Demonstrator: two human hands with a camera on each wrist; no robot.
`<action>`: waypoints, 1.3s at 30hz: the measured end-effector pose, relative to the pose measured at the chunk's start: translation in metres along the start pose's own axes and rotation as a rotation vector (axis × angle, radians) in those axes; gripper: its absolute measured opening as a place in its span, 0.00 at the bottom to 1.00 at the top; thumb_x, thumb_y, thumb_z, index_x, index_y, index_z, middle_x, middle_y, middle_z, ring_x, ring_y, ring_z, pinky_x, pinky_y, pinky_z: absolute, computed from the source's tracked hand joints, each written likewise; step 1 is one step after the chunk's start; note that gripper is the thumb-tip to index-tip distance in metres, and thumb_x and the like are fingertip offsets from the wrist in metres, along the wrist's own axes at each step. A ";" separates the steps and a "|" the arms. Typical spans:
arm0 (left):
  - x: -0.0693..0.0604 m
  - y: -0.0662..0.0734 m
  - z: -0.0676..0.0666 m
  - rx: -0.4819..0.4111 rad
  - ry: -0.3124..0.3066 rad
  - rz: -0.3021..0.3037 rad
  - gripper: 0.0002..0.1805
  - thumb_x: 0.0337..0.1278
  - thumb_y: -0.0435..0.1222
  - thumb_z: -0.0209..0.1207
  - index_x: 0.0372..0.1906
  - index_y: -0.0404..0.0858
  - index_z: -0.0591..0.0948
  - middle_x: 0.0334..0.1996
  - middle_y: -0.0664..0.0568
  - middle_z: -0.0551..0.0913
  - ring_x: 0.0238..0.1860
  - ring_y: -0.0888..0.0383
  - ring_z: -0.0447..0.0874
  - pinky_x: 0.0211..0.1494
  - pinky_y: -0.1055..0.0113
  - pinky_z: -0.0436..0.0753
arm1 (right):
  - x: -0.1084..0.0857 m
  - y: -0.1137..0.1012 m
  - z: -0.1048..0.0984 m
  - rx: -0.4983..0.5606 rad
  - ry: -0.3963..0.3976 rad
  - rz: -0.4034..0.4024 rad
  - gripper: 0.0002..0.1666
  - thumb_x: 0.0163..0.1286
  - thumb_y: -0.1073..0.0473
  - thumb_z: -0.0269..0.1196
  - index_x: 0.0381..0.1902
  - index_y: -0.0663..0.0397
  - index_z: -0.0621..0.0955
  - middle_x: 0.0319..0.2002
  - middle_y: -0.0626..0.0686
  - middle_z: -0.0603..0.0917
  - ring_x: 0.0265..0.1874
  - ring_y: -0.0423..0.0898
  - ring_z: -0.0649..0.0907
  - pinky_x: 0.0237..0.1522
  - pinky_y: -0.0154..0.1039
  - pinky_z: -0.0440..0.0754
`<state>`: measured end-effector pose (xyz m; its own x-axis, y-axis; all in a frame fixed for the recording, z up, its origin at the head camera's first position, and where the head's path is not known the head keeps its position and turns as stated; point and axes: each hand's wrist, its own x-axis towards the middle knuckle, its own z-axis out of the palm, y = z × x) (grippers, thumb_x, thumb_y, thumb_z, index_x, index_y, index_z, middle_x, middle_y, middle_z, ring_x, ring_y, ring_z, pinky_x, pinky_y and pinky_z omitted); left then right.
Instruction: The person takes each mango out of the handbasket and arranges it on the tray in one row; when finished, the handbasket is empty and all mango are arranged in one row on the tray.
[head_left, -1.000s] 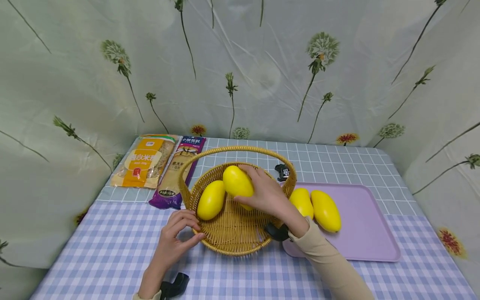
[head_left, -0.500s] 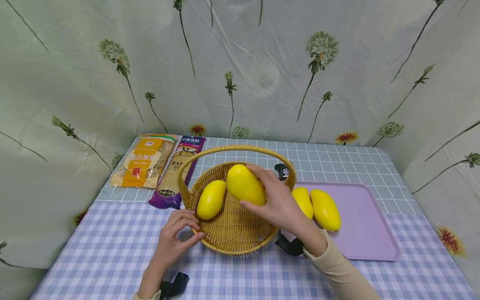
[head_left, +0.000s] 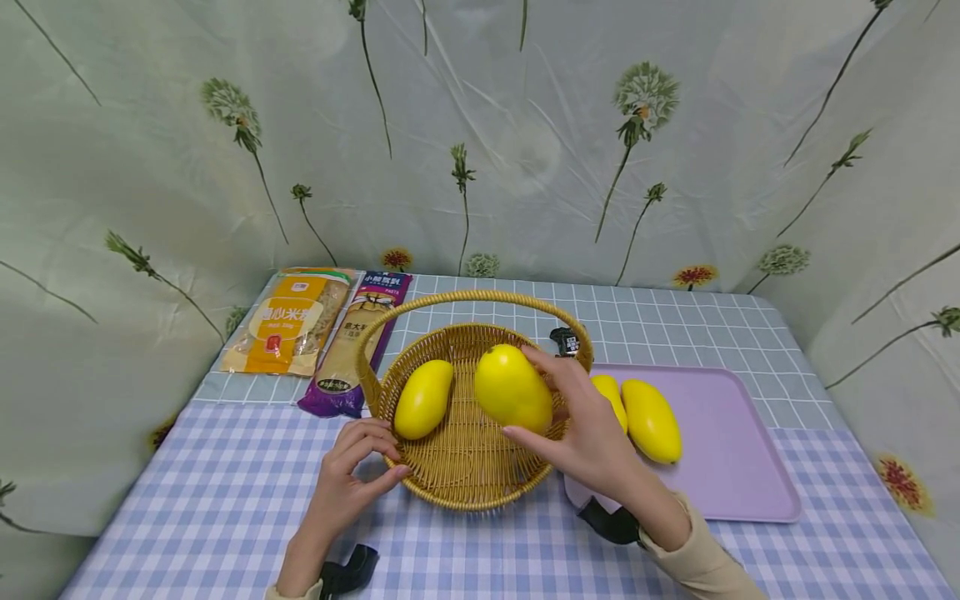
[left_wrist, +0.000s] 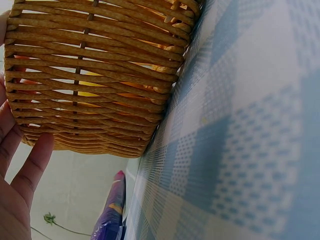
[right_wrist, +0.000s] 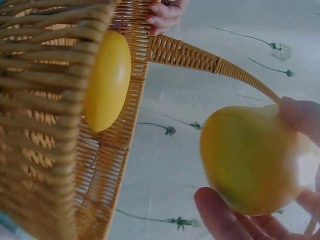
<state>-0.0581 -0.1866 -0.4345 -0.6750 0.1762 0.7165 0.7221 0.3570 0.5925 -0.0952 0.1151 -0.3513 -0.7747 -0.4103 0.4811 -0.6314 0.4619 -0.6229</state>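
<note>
A yellow mango (head_left: pixel 513 390) is gripped between the thumb and fingers of my right hand (head_left: pixel 588 425), above the right part of the wicker basket (head_left: pixel 472 492). In the right wrist view this mango (right_wrist: pixel 250 160) shows apart from the rim. Another mango (head_left: pixel 423 400) lies inside the basket against its left wall. My left hand (head_left: pixel 352 467) holds the basket's left front rim, thumb and fingers around it; in the left wrist view its fingers (left_wrist: pixel 37 160) touch the woven wall. Two more mangoes lie on the purple tray, one (head_left: pixel 652 421) in full view, the other (head_left: pixel 611 396) partly hidden by my right hand.
The purple tray (head_left: pixel 738 467) stands right of the basket. A yellow food bag (head_left: pixel 288 325) and a purple pasta packet (head_left: pixel 352 350) lie at the back left. Behind the basket's right side sits a small black object (head_left: pixel 564 342). The basket handle (head_left: pixel 480 296) arches overhead.
My right hand has drawn the mango rightward inside the basket's outline, away from the mango at the left, and lifted it. My left hand and the basket stay where they were.
</note>
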 end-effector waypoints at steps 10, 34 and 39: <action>-0.001 0.000 0.000 0.006 -0.003 -0.003 0.11 0.40 0.31 0.73 0.26 0.38 0.79 0.35 0.50 0.80 0.44 0.42 0.74 0.60 0.67 0.68 | -0.021 0.013 -0.023 0.087 0.139 -0.051 0.52 0.46 0.57 0.78 0.67 0.55 0.65 0.55 0.54 0.73 0.43 0.45 0.75 0.29 0.32 0.82; -0.001 0.000 0.000 0.003 0.001 -0.010 0.11 0.42 0.32 0.72 0.26 0.38 0.79 0.33 0.45 0.80 0.45 0.45 0.74 0.60 0.68 0.68 | -0.066 0.071 -0.072 0.024 0.448 0.282 0.52 0.44 0.79 0.70 0.68 0.55 0.65 0.51 0.41 0.70 0.39 0.41 0.73 0.40 0.19 0.75; 0.000 -0.001 0.000 0.000 0.001 -0.011 0.12 0.38 0.29 0.73 0.26 0.38 0.79 0.34 0.51 0.80 0.44 0.45 0.74 0.59 0.68 0.68 | -0.073 0.087 -0.077 -0.028 0.465 0.416 0.49 0.51 0.73 0.70 0.69 0.46 0.65 0.51 0.40 0.69 0.40 0.41 0.70 0.37 0.19 0.73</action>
<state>-0.0583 -0.1868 -0.4351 -0.6830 0.1710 0.7101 0.7144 0.3586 0.6009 -0.0957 0.2461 -0.3927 -0.8852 0.1910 0.4242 -0.2695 0.5327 -0.8022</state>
